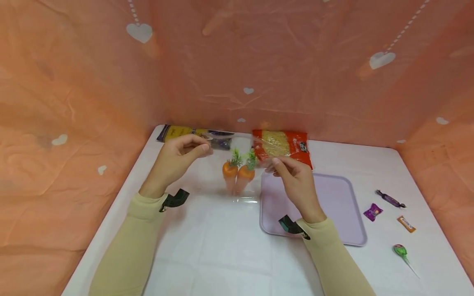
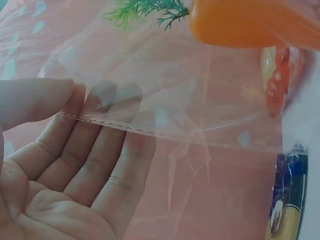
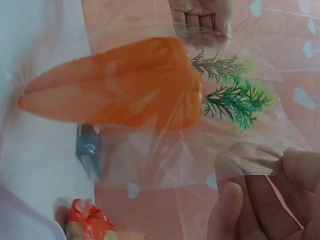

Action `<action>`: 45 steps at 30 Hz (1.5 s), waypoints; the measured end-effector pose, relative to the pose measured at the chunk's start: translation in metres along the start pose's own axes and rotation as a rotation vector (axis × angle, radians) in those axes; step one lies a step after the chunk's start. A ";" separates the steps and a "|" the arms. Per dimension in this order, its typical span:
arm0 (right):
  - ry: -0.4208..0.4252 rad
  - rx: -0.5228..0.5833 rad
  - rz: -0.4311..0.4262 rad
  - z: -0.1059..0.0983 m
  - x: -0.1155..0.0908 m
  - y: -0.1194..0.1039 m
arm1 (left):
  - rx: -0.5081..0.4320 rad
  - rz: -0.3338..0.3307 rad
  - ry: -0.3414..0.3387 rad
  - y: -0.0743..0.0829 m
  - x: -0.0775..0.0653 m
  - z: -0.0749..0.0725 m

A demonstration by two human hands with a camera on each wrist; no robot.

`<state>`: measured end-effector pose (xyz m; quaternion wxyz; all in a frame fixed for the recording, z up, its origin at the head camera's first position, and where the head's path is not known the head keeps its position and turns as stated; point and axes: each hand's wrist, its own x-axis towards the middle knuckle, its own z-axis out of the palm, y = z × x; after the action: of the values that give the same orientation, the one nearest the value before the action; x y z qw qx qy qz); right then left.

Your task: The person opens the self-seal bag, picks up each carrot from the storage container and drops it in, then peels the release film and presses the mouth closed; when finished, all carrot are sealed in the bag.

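A clear plastic bag (image 3: 150,165) hangs between both hands above the table, with two orange toy carrots (image 1: 246,173) inside it, their green leafy tops upward. My left hand (image 1: 177,159) pinches one upper corner of the bag between thumb and index finger; in the left wrist view the other fingers (image 2: 95,165) lie behind the film. My right hand (image 1: 296,181) pinches the opposite upper edge. In the right wrist view the carrots (image 3: 125,90) lie side by side within the film, tips toward the bag's bottom.
A lilac tray (image 1: 335,197) lies beneath my right hand. Behind stand a red pasta packet (image 1: 283,146) and a yellow and purple packet (image 1: 177,132). At right lie a purple sweet (image 1: 373,212), a dark wrapped sweet (image 1: 390,199), an orange-wrapped sweet (image 1: 406,224) and a lollipop (image 1: 400,250).
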<state>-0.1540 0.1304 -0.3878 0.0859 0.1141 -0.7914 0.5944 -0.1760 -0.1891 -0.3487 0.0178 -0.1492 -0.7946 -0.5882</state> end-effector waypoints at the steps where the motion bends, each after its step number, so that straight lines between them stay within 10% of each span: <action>1: 0.006 0.000 -0.006 0.000 0.000 -0.001 | -0.001 0.007 0.001 0.001 -0.001 0.000; 25: 0.059 0.018 -0.115 -0.014 -0.004 -0.024 | -0.123 0.258 0.089 0.028 -0.011 0.005; 45: 0.049 0.019 -0.013 -0.021 -0.003 -0.016 | -0.126 0.395 0.052 0.040 -0.008 0.031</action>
<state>-0.1466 0.1464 -0.3683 0.1079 0.1054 -0.7827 0.6039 -0.1533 -0.1510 -0.3227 0.1437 -0.2877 -0.7110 -0.6254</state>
